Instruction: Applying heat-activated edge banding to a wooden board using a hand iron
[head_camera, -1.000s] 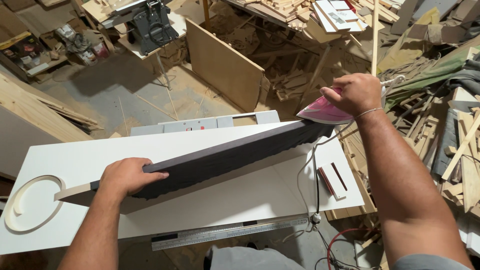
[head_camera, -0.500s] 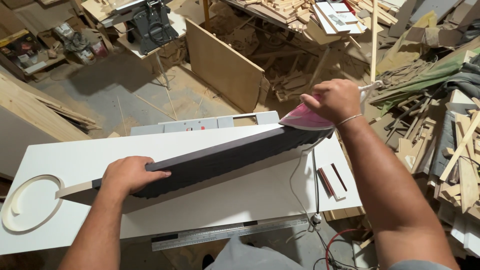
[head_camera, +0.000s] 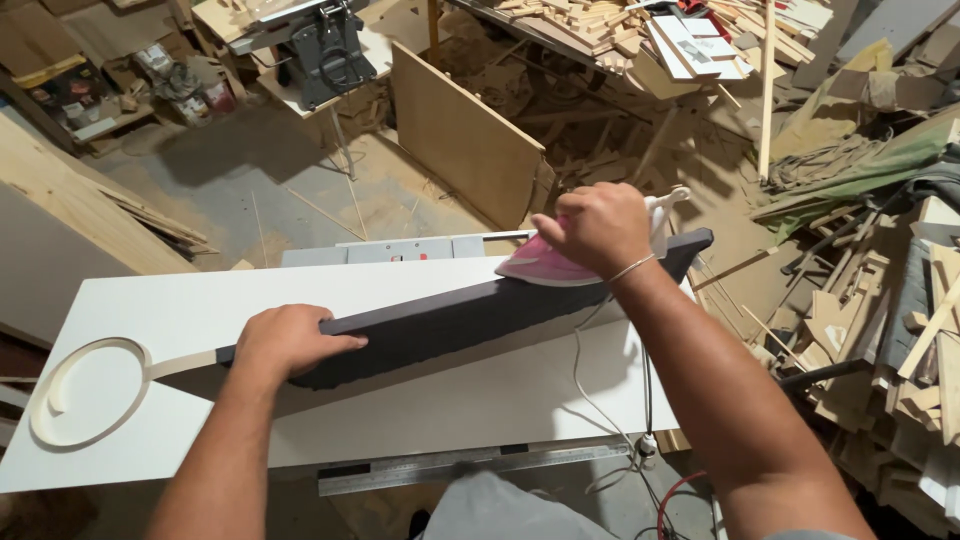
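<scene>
Broadly, largest thing first:

Workshop: offcuts and timber scrap (head_camera: 900, 330) are heaped to the right, a leaning plywood sheet (head_camera: 470, 145) stands beyond the desk, and a saw on a stand (head_camera: 320, 50) sits far back.

Desk: a white desk (head_camera: 450, 400) carries the work, with a metal rail (head_camera: 470, 465) along its near edge.

Board: a long dark board (head_camera: 450, 315) stands on edge across the desk, running from lower left up to upper right.

Banding: a pale strip runs off the board's left end into a loose coil (head_camera: 80, 390) lying flat on the desk.

Iron: a pink clothes iron (head_camera: 545, 268) sits sole-down on the board's top edge, right of the middle, its cord (head_camera: 590, 395) trailing down to a plug near the rail.

Right hand: the right hand (head_camera: 595, 230) is closed around the iron's handle, pressing down.

Left hand: the left hand (head_camera: 290, 340) lies palm-down on the board's left part, fingers curled over the top edge, steadying it.

Step in hand: by my reading, edge banding is being ironed onto the board's narrow edge.

Next move: it likely calls for a slow, even slide leftward toward the left hand, the board kept upright and the strip centred.

Change: the iron was at the board's far right end a second ago, with the right hand farther out; now it is well inboard. The left hand has not shifted.
</scene>
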